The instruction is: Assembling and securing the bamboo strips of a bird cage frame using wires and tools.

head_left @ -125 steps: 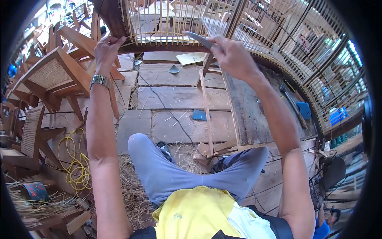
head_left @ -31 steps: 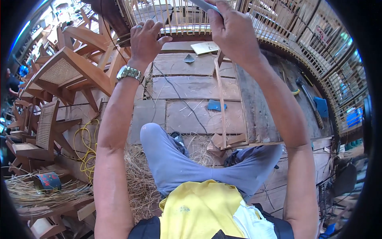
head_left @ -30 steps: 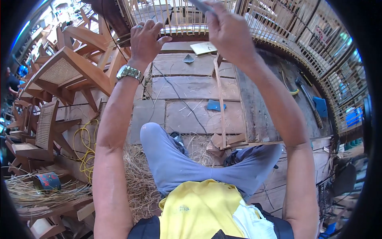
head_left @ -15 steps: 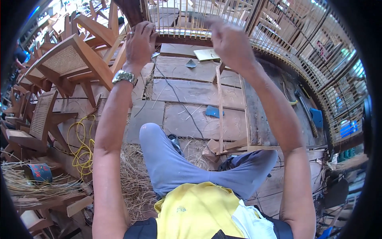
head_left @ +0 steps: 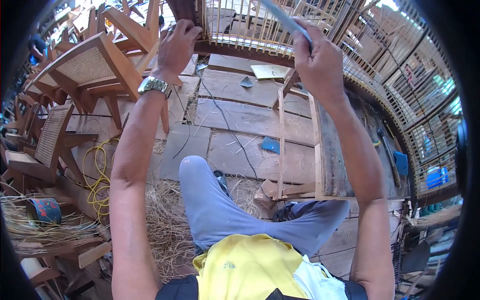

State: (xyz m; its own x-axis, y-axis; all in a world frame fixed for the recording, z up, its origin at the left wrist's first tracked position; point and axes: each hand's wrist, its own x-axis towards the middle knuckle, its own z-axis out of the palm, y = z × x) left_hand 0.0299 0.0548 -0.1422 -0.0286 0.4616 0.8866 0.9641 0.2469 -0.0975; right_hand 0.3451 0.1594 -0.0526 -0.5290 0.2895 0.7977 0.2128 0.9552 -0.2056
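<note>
Before me stands a dark wooden frame (head_left: pixel 225 49) strung with upright cane strands (head_left: pixel 252 27). Its bottom rail curves away to the right. My left hand (head_left: pixel 175 55), with a metal watch at the wrist, is at the left corner of the frame, its bent fingers closed on the wood there. Whether a strand is also under those fingertips cannot be made out. My right hand (head_left: pixel 321 65) is closed around a long, narrow grey tool (head_left: pixel 286 19). The tool slants up and left in front of the strands, and its far end leaves the top of the picture.
Wooden chairs with woven cane panels (head_left: pixel 82 65) crowd the left. A yellow cord (head_left: pixel 97 185) and a dark cable (head_left: pixel 225 120) lie on the floor. Cane scraps (head_left: pixel 167 225) are heaped by my legs. A hammer (head_left: pixel 387 150) rests on a dark board at right.
My right hand has moved right and slightly down with the grey tool, which has swung from nearly level to slanting upward. My left hand remains at the frame's corner. The whole view has shifted slightly.
</note>
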